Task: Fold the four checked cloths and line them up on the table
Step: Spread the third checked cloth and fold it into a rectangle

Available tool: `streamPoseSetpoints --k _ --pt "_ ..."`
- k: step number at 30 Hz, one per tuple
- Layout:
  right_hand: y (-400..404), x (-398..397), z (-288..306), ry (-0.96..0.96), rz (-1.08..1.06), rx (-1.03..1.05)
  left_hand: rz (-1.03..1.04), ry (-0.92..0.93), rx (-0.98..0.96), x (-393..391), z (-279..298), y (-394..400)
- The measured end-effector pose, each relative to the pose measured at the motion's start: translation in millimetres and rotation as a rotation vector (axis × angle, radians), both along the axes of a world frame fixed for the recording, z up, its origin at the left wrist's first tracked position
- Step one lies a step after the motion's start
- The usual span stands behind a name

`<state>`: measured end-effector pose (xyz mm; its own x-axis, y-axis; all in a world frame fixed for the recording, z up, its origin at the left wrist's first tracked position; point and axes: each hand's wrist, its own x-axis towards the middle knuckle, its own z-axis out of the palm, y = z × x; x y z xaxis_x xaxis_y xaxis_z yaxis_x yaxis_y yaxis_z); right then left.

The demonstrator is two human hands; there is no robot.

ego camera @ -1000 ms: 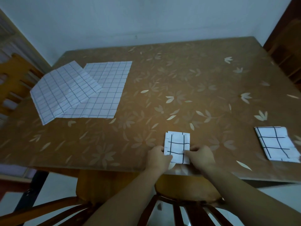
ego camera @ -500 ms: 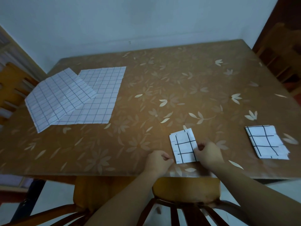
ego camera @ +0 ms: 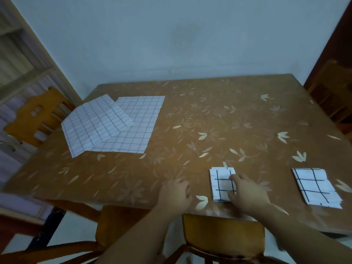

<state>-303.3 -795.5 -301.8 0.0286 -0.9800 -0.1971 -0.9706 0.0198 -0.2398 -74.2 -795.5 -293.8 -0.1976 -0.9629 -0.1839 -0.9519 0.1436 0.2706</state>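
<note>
A small folded checked cloth (ego camera: 221,184) lies near the table's front edge. My right hand (ego camera: 246,194) rests on its right half, with the fingers lying on top of it. My left hand (ego camera: 174,195) sits on the bare table to the left of that cloth, loosely curled and holding nothing. A second folded checked cloth (ego camera: 316,187) lies further right along the same edge. Two unfolded checked cloths lie at the far left: one creased and raised (ego camera: 95,124), overlapping a flat one (ego camera: 141,122).
The brown table (ego camera: 219,121) has a leaf pattern and a glossy cover. A wooden chair (ego camera: 222,235) stands under the front edge below my arms. Other chairs stand at the left (ego camera: 36,115) and right (ego camera: 335,92) sides. A wall runs behind the table.
The small folded cloth has slid right along the front edge under my right hand. My left hand let go of it and now lies apart on the table.
</note>
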Motion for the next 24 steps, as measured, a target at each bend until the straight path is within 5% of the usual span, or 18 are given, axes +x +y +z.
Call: streamPoseSetpoints --k 6,24 --pt "23.6 46.4 46.2 0.108 0.146 -0.046 -0.006 -0.091 -0.021 52.3 46.7 16.3" --pt "128.6 302.7 139.6 -0.018 0.161 -0.175 0.173 -0.005 -0.188 320.2 137.1 164.7"
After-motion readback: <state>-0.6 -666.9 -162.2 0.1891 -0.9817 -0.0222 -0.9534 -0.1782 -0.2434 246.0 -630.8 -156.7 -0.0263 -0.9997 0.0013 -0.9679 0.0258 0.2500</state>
